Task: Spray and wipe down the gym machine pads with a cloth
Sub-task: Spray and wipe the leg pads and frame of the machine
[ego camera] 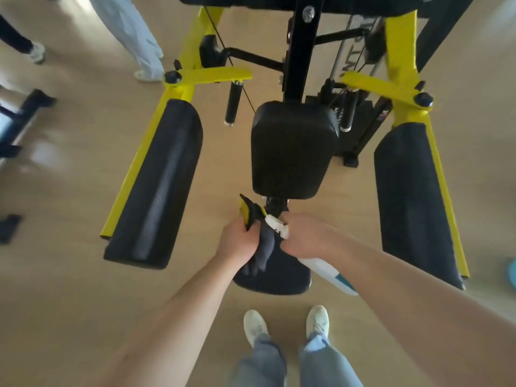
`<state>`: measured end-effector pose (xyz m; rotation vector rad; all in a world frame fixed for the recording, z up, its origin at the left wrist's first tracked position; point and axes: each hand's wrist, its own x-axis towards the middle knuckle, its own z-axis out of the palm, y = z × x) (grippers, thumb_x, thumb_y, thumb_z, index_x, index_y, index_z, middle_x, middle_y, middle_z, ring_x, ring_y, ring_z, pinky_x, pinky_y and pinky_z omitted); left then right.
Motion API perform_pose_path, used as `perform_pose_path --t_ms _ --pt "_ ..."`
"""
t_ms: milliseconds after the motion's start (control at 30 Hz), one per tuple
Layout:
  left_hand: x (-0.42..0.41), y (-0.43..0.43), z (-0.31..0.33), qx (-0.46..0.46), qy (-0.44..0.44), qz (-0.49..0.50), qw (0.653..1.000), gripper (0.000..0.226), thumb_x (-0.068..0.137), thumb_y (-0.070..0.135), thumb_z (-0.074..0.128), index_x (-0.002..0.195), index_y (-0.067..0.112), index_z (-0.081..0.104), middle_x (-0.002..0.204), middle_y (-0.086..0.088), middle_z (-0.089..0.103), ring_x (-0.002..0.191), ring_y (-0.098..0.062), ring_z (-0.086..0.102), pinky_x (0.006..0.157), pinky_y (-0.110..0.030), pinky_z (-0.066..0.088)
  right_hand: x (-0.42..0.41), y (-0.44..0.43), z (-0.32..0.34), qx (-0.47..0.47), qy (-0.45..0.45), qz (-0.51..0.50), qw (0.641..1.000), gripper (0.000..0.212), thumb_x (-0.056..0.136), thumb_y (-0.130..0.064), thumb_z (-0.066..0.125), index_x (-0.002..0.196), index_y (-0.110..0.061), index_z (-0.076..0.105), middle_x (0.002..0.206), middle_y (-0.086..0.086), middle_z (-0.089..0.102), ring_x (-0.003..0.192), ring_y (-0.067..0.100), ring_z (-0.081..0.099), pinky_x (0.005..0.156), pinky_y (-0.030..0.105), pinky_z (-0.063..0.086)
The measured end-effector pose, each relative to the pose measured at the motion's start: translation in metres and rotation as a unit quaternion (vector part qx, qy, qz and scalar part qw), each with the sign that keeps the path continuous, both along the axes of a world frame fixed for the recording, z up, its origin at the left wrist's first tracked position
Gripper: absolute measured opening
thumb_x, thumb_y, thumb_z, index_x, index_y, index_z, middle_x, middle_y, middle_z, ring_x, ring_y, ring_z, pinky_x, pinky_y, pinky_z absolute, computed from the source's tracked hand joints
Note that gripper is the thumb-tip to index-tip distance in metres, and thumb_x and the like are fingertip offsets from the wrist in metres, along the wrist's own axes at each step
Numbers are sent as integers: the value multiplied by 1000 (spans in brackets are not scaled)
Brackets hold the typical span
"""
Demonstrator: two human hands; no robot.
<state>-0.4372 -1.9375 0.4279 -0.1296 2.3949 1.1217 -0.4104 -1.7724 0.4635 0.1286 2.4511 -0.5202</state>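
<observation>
Wood floor (69, 289) spreads under a yellow machine (396, 51). At centre, the left hand (237, 241) has its fingers clamped on a dark cloth (264, 244). Just beside it, the right hand (307, 238) has its fingers wrapped round a white bottle (326, 270), nozzle toward 11 o'clock. Both hang over a low pad (279, 280) at 6 o'clock. The seat pad (293, 152) at 12 and the long pads (156, 185) at 9 and 3 show no wet sheen, so I judge most spraying and wiping still lies ahead.
</observation>
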Motion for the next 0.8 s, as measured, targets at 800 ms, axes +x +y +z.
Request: perform_pose_path --t_ms 800 --pt "-2 -33 -162 65 -47 211 974 19 106 30 40 97 24 56 85 4 64 83 -13 65 80 -36 52 -10 -19 -219 -70 -128 -216 965 25 91 -31 63 113 -23 52 91 -1 57 76 15 55 60 30 44"
